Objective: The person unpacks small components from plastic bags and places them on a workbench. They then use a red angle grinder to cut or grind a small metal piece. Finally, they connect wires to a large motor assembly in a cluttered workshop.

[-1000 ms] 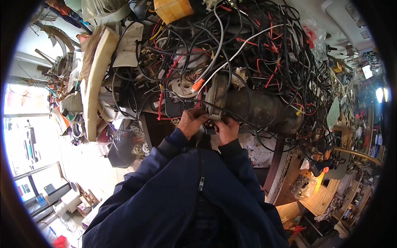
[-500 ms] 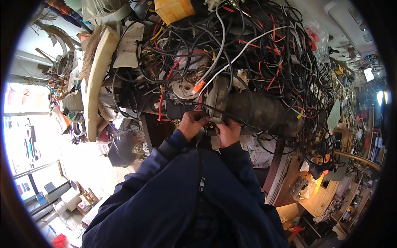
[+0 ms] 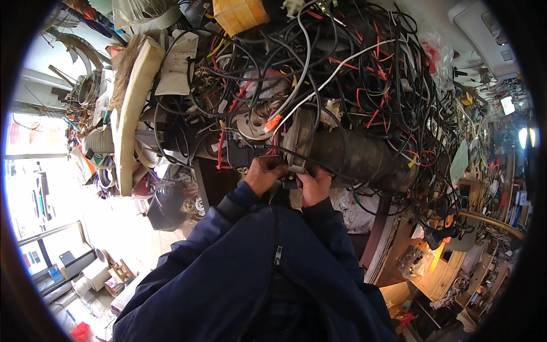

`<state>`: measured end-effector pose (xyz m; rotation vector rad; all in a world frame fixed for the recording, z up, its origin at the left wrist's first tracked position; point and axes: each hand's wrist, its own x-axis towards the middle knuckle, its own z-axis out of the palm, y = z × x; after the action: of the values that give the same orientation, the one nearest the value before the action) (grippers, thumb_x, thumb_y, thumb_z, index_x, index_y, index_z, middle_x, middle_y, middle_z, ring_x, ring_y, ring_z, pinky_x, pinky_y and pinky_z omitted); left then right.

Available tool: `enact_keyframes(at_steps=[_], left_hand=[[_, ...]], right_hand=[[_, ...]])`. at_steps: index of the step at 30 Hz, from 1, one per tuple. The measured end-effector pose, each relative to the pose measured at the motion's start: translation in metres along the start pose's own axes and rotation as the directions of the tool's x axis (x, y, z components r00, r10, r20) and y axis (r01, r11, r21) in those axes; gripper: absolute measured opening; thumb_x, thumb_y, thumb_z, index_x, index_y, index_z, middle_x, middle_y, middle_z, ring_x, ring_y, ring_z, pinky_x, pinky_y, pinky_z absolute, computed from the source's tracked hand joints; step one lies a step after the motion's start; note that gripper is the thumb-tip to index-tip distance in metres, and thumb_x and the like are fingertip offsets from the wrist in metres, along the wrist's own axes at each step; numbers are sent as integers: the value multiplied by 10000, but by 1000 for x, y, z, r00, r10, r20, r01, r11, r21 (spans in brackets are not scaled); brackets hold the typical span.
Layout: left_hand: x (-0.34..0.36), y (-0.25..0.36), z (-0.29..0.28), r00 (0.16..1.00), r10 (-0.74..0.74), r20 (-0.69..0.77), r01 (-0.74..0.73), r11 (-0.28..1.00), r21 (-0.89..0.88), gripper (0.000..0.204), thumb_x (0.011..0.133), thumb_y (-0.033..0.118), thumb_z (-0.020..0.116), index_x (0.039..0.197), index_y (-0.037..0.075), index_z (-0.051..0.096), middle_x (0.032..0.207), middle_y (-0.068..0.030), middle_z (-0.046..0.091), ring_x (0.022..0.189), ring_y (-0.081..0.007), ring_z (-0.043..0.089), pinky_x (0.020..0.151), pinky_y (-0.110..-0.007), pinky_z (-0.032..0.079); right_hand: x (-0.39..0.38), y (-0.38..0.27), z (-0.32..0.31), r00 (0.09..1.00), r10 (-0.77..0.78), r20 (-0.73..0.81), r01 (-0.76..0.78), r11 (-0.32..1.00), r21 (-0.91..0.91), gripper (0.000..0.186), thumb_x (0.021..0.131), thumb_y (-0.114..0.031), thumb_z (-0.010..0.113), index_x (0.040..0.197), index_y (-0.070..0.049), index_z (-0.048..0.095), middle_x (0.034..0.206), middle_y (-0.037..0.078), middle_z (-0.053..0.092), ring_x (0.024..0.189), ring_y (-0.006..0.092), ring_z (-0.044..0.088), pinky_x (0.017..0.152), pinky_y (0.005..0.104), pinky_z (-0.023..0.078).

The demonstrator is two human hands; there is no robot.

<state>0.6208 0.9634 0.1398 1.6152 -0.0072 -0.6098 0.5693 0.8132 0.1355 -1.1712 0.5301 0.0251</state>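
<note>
At the lower front of a dark cylindrical motor housing (image 3: pixel 347 157), my left hand (image 3: pixel 264 174) has its fingers curled in just left of a pale metal flange (image 3: pixel 300 137). My right hand (image 3: pixel 313 185) is closed on the other side, its thumb raised near the flange's lower end. A small dark part (image 3: pixel 289 185) shows between the hands; what each holds is hidden. A black box (image 3: pixel 242 151) lies above my left hand, with a pale round part (image 3: pixel 250 125) and an orange connector (image 3: pixel 272 122) behind it.
Tangled black, red and white cables (image 3: pixel 359 68) cover the heap. A long cream foam piece (image 3: pixel 134 119) stands at left, a yellow block (image 3: pixel 239 14) at top. Lower right is a lit wooden cabinet (image 3: pixel 439 273); cluttered shelves (image 3: pixel 501 188) line the right.
My hands have shifted slightly at the foot of the flange, and the dark part between them came into view. The cables and surrounding items are almost unchanged.
</note>
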Motion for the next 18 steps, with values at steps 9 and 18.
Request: enact_keyframes(at_steps=[9,18], left_hand=[[-1,11,-4,999,29,31,-31,997,76,177,840,95,642,886,-76,651,771,-43,644,705,-78,524,629,-282,443],[-2,14,-1,1000,-7,6,7,1000,-11,158,844,73,639,891,-77,655,789,-54,663,729,-87,561,657,-269,461]], right_hand=[[6,15,-7,999,-37,1,37,998,-48,54,799,26,580,830,-19,577,627,18,529,481,97,444,433,244,315],[3,10,-5,999,-52,-12,51,997,-57,87,779,48,571,782,-33,540,588,19,499,469,96,445,423,245,305]])
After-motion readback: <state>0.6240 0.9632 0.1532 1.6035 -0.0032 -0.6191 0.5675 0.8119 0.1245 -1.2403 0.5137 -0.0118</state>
